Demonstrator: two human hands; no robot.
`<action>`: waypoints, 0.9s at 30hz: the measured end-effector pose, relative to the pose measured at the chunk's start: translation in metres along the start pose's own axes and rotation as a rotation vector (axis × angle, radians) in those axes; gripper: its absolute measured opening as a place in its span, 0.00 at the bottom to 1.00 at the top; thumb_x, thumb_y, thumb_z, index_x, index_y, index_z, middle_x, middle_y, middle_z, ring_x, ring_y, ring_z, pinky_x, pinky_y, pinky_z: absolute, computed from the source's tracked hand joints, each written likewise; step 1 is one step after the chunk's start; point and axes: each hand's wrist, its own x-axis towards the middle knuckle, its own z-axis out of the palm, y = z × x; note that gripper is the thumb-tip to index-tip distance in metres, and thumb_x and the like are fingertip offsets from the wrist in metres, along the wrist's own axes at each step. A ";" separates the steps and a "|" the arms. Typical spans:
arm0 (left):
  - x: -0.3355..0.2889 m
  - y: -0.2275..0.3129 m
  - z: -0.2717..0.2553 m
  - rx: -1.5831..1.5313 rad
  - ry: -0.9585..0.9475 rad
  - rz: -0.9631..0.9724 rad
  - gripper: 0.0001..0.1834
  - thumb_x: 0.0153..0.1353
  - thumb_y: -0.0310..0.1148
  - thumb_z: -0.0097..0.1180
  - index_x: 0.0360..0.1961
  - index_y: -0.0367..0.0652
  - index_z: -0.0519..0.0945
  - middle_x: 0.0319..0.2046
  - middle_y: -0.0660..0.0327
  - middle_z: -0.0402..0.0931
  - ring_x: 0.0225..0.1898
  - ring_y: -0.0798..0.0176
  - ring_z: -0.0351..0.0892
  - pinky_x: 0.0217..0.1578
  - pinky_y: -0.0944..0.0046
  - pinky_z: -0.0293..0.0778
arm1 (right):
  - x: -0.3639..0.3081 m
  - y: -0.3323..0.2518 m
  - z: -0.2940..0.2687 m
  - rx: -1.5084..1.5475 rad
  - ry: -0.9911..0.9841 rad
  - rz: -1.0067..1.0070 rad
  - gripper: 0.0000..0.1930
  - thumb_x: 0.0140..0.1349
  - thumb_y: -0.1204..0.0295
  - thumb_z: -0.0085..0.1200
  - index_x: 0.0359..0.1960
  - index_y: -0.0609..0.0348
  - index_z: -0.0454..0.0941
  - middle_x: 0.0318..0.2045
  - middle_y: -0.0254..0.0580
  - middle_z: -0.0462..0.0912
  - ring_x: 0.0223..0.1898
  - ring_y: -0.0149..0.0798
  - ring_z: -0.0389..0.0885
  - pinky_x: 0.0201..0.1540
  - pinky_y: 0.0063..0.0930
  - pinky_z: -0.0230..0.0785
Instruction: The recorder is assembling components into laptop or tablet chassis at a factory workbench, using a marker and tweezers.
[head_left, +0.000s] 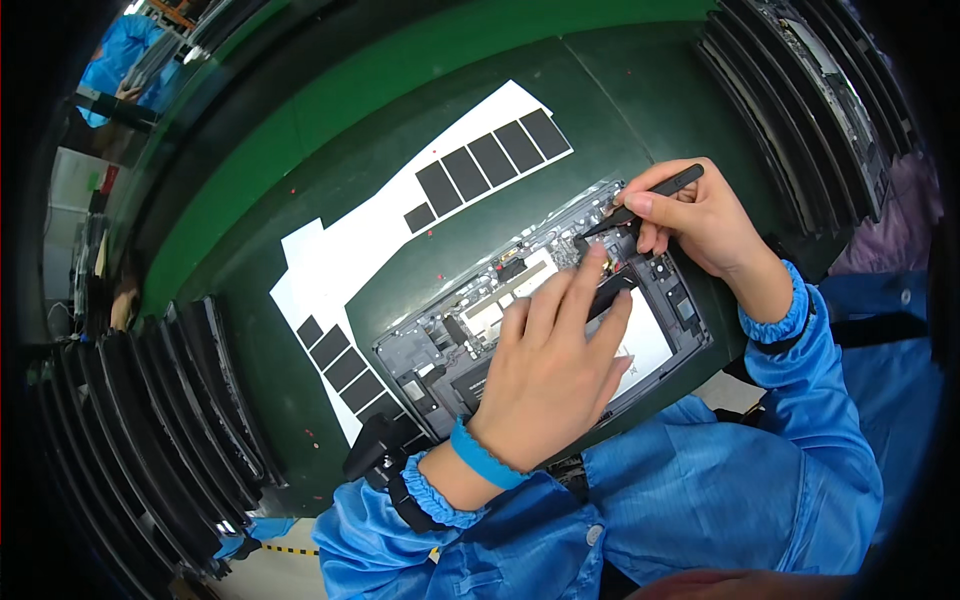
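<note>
An opened laptop base [415,345] lies at a slant in front of me, its inside parts exposed. A long circuit board [500,295] runs along its far side. My left hand [550,375] rests over the middle with fingers stretched and apart; its fingertips reach the board near the right end. Between thumb and fingers my right hand [700,215] grips black tweezers [660,190], their tip pointing down-left at the board beside my left fingertips. A white battery or pad area [648,350] shows right of my left hand, and my palm hides part of the laptop.
White sheets [365,235] carrying black rectangular pads [490,160] lie beyond and left of the laptop on the green table [620,70]. Rows of upright dark laptop parts stand at left [150,430] and right [800,110]. Another person in blue [125,60] is at the far left.
</note>
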 end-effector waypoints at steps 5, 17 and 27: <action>-0.002 -0.004 0.008 0.082 -0.046 0.015 0.31 0.55 0.43 0.60 0.61 0.48 0.73 0.66 0.41 0.57 0.63 0.45 0.59 0.56 0.47 0.59 | 0.002 0.005 -0.002 0.027 -0.020 -0.023 0.10 0.61 0.74 0.60 0.40 0.70 0.81 0.29 0.44 0.84 0.24 0.29 0.83 0.25 0.15 0.74; -0.008 0.001 0.010 0.178 0.139 -0.019 0.30 0.56 0.47 0.59 0.59 0.47 0.73 0.64 0.41 0.60 0.65 0.40 0.58 0.63 0.40 0.53 | -0.002 0.004 0.012 -0.041 0.318 -0.319 0.18 0.69 0.64 0.52 0.51 0.68 0.77 0.41 0.48 0.83 0.37 0.33 0.84 0.38 0.22 0.77; -0.142 0.024 -0.037 -0.819 0.299 -0.809 0.27 0.60 0.25 0.57 0.62 0.36 0.66 0.65 0.44 0.61 0.65 0.51 0.63 0.61 0.56 0.64 | -0.078 0.015 0.035 -0.808 0.323 -0.228 0.17 0.65 0.69 0.53 0.55 0.57 0.75 0.49 0.59 0.80 0.56 0.50 0.77 0.58 0.32 0.66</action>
